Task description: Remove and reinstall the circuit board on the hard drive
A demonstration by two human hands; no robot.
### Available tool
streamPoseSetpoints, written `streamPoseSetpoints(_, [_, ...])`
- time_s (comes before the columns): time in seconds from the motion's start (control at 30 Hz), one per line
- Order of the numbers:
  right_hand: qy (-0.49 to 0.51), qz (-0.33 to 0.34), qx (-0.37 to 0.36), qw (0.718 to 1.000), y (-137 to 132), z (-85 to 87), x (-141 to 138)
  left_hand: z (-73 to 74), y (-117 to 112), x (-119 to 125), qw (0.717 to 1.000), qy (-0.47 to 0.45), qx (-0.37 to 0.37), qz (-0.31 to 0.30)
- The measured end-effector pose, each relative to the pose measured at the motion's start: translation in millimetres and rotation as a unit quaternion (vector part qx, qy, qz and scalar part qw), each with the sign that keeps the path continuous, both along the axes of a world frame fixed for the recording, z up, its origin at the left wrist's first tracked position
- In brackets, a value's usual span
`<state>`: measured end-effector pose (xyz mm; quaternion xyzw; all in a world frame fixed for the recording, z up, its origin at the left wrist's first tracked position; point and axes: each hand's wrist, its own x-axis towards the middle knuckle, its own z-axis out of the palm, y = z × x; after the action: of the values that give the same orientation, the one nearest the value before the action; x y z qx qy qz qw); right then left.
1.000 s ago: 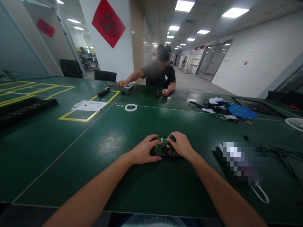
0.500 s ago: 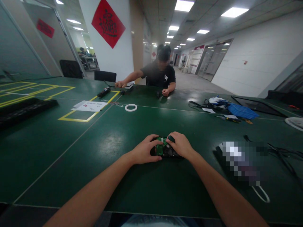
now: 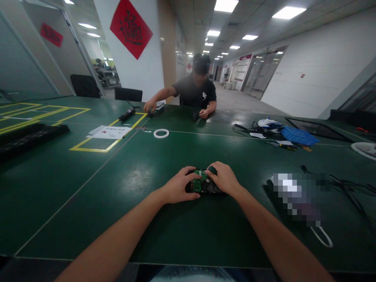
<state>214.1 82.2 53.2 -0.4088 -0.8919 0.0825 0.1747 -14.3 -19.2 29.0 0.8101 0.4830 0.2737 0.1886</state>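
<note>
A black hard drive [image 3: 205,188] with a green circuit board on top lies flat on the green table [image 3: 123,184] in front of me. My left hand [image 3: 179,188] grips its left side, thumb on the near edge and fingers curled over the top. My right hand [image 3: 225,178] is closed on a dark green screwdriver handle [image 3: 213,170] that stands on the drive's far right part. The screwdriver's tip is hidden by my fingers.
A blurred-out object [image 3: 296,196] with a white cord lies at the right. Black cables [image 3: 349,188], a blue cloth [image 3: 298,136], a white tape roll [image 3: 161,133], a paper sheet [image 3: 110,132] and a black tray [image 3: 28,137] lie around. A person [image 3: 195,92] sits across the table.
My hands stay on the drive and the screwdriver with hardly any motion. The person across has drawn their outstretched hand a little along the table. The view has tilted slightly.
</note>
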Motion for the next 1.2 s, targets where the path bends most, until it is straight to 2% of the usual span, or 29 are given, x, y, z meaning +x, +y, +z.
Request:
streamPoseSetpoints(0.2, [0.094, -0.069, 0.032, 0.993, 17, 6.4, 26, -1.8, 1, 0, 1.000, 0.000, 0.000, 0.002])
streamPoseSetpoints(0.3, [0.173, -0.078, 0.054, 0.980, 24, 7.6, 39, -2.7, 1, -1, 1.000, 0.000, -0.010, 0.003])
streamPoseSetpoints(0.47, [0.305, -0.078, 0.060, 0.947, 30, 16.3, 55, -3.8, 1, -1, 1.000, -0.012, -0.021, 0.006])
streamPoseSetpoints(0.6, [0.386, -0.099, 0.106, 0.911, 30, 21.9, 63, -4.8, 2, -2, 1.000, -0.011, -0.021, 0.005])
streamPoseSetpoints(0.67, [0.384, -0.103, 0.140, 0.907, 33, 16.6, 64, -5.2, 2, -1, 1.000, -0.007, -0.019, 0.005])
streamPoseSetpoints(0.73, [0.341, -0.093, 0.153, 0.923, 38, 5.1, 62, -5.0, 2, -1, 1.000, -0.004, -0.016, 0.004])
streamPoseSetpoints(0.83, [0.281, -0.072, 0.135, 0.947, 50, -14.4, 58, -3.9, 2, -1, 1.000, -0.001, -0.013, 0.002])
streamPoseSetpoints(0.9, [0.271, -0.073, 0.131, 0.951, 55, -21.7, 57, -2.9, 1, -1, 1.000, 0.003, -0.016, 0.003])
streamPoseSetpoints(1.0, [0.280, -0.081, 0.144, 0.946, 55, -20.1, 58, -2.1, 1, -1, 1.000, 0.009, -0.016, 0.002])
streamPoseSetpoints(1.1, [0.341, -0.092, 0.144, 0.924, 40, -10.8, 52, -2.5, 1, -1, 1.000, 0.009, -0.013, 0.002])
streamPoseSetpoints(1.2, [0.408, -0.055, 0.109, 0.905, 19, -5.0, 35, -4.2, 2, -1, 1.000, 0.007, -0.008, 0.005])
